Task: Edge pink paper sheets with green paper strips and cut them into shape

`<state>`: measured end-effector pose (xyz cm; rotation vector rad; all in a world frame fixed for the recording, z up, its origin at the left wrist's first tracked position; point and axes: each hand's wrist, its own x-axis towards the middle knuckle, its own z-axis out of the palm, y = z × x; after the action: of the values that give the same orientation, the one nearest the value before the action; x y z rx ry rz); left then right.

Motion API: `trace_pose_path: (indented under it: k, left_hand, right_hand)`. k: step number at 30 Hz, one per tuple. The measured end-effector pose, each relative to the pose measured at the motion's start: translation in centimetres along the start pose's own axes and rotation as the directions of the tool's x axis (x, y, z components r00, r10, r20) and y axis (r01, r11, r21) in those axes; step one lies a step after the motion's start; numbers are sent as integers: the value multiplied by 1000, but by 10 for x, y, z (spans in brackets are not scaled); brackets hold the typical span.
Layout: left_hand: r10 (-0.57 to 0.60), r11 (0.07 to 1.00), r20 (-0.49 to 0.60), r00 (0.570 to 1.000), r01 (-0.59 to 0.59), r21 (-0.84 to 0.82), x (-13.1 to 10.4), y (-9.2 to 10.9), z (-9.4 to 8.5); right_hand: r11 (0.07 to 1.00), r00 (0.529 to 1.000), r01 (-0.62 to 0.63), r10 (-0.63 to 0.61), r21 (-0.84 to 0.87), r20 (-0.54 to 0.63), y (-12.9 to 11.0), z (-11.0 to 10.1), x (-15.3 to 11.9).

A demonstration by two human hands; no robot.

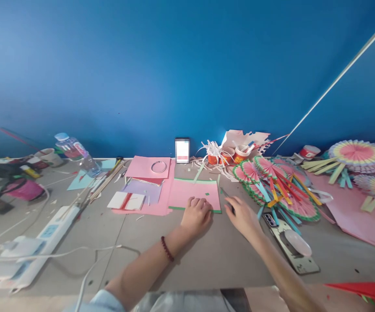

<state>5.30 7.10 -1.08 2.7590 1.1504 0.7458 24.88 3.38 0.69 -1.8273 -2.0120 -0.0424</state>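
My left hand [197,213], with a dark red bead bracelet [167,248] on the wrist, rests on the front edge of a pink paper sheet [187,195] with green strips along its edges. Its fingers are slightly bent and a little apart, pressing down on the sheet. Just right of the sheet, my right hand [243,216] is closed around a slim dark tool [224,193]. The tool's tip points forward and left, and its kind is unclear. A small green paper scrap [207,193] lies on the pink sheet.
Left are a purple sheet [143,190], a white card with red stripes [127,201], a tape ring [158,167], a bottle [88,162] and a power strip [40,249]. Right are pleated paper fans [272,186] and a phone [291,245]. Another phone [182,151] stands against the wall.
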Motion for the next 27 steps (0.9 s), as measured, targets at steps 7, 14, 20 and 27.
trace_pose_path:
  k: [7,14,20,27]
  left_hand:
    - [14,1000,-1,1000,-14,-21,1,-1,4]
    - [43,999,-22,999,-44,-16,1,-4,6]
    - [89,983,-23,996,-91,-161,1,-3,6]
    - [111,950,-73,991,-128,-285,2,-1,-1]
  right_hand:
    - [950,933,311,-305,-3,190,-22,19,34]
    - [962,970,173,-129,-213,208,-4,22,46]
    - [954,986,-20,69,-299,152,18,11,63]
    - [995,983,100,-96,-18,156,-1,17,90]
